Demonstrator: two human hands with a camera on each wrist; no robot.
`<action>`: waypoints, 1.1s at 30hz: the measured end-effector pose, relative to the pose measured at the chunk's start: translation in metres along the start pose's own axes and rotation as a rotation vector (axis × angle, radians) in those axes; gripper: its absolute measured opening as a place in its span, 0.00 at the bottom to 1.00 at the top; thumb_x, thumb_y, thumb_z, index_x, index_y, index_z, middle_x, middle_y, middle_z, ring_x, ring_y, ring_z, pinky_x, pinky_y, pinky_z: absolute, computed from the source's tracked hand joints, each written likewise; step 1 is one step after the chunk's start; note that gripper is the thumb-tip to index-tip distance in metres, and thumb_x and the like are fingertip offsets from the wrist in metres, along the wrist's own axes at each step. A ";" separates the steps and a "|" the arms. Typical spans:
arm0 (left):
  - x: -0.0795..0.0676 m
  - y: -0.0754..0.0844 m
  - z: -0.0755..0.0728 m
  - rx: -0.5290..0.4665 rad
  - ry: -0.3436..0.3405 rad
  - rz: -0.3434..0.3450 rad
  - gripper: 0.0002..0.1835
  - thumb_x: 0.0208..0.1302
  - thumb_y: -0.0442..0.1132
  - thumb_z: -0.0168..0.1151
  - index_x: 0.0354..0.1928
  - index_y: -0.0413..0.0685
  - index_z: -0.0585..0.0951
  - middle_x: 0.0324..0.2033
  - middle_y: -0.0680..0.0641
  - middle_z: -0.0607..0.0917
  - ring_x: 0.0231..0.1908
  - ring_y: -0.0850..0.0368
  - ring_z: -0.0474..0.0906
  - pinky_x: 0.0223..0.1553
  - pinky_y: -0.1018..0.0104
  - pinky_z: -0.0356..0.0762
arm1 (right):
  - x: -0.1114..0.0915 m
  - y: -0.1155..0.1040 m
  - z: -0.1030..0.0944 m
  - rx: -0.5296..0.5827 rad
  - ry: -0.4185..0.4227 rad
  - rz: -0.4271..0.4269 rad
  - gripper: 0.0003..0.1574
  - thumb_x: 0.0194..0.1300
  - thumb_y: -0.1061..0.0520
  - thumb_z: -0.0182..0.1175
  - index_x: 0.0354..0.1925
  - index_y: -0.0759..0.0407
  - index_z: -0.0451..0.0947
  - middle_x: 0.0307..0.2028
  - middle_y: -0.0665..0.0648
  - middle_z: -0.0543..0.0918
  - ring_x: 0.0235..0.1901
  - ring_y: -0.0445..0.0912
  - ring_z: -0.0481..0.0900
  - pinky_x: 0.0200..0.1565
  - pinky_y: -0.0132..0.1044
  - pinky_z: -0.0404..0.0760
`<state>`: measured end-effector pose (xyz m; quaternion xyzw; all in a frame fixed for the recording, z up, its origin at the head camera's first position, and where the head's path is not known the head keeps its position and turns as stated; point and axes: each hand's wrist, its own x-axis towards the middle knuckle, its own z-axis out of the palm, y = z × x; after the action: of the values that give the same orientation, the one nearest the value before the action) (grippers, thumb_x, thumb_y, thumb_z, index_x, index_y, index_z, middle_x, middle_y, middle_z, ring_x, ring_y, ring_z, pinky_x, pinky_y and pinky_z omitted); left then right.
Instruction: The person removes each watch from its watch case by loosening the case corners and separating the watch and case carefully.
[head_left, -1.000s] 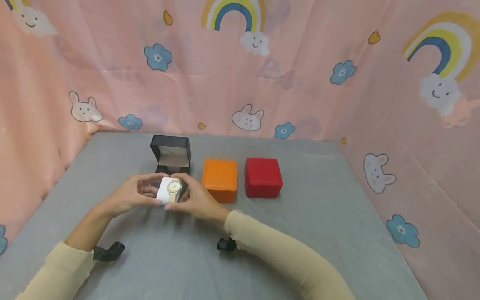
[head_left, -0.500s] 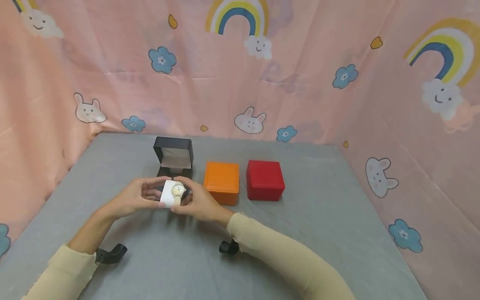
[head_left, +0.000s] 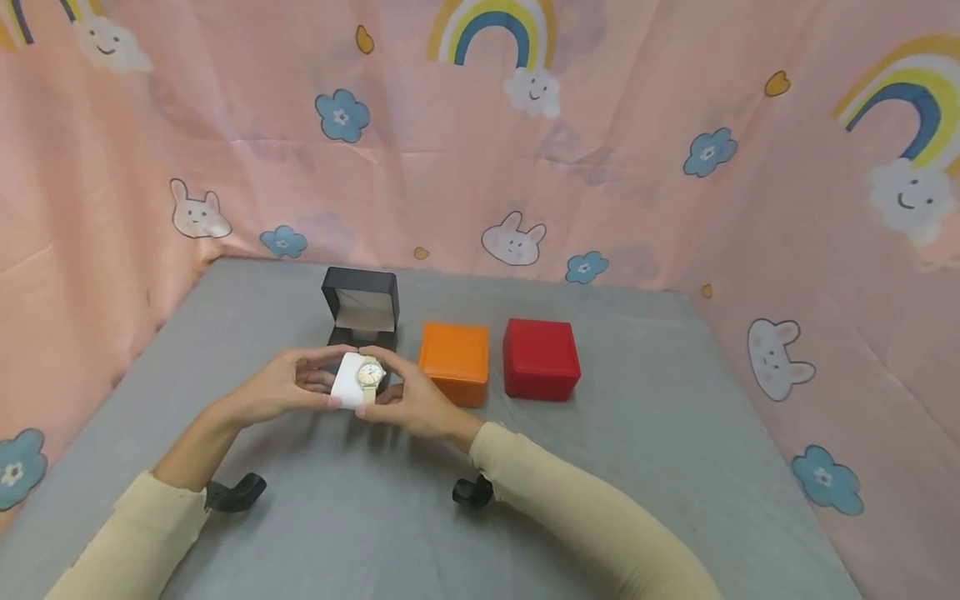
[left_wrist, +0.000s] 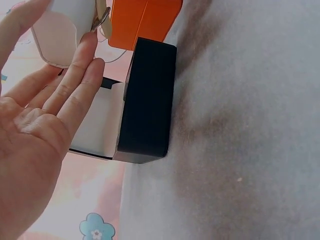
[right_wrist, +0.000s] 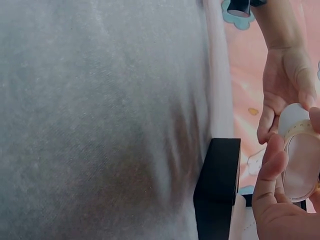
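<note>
In the head view, my left hand (head_left: 288,387) holds the left end of a white watch cushion (head_left: 347,382) between thumb and fingers. My right hand (head_left: 423,404) pinches a wristwatch (head_left: 371,375) with a cream strap and pale dial at the cushion's right end. The right wrist view shows the strap (right_wrist: 300,129) as a loop around the cushion's end. Both hands are raised just in front of an open black watch box (head_left: 362,287), whose lid stands up. Its lower part is partly hidden by the hands.
A closed orange box (head_left: 453,354) stands right of the black one, and a closed red box (head_left: 542,358) beyond it. Grey cloth (head_left: 637,433) covers the table. A pink patterned curtain (head_left: 435,192) hangs behind and at the sides. Black wrist devices (head_left: 238,493) jut from both sleeves.
The head view has turned slightly, so everything appears further right. Both hands keep their hold on the cushion and watch in front of the black box, with little other visible movement.
</note>
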<state>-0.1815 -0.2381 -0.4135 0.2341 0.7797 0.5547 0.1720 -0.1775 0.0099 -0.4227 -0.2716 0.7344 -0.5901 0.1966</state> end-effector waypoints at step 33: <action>0.002 0.003 -0.004 -0.026 -0.046 0.006 0.41 0.59 0.28 0.70 0.73 0.30 0.63 0.64 0.27 0.74 0.47 0.60 0.87 0.48 0.67 0.85 | -0.006 -0.007 -0.009 0.318 -0.068 0.294 0.35 0.81 0.50 0.48 0.78 0.30 0.52 0.67 0.60 0.69 0.52 0.54 0.78 0.47 0.35 0.78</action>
<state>-0.1847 -0.2388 -0.4090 0.2466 0.7677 0.5597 0.1912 -0.1778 0.0195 -0.4143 -0.1467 0.6568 -0.6540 0.3455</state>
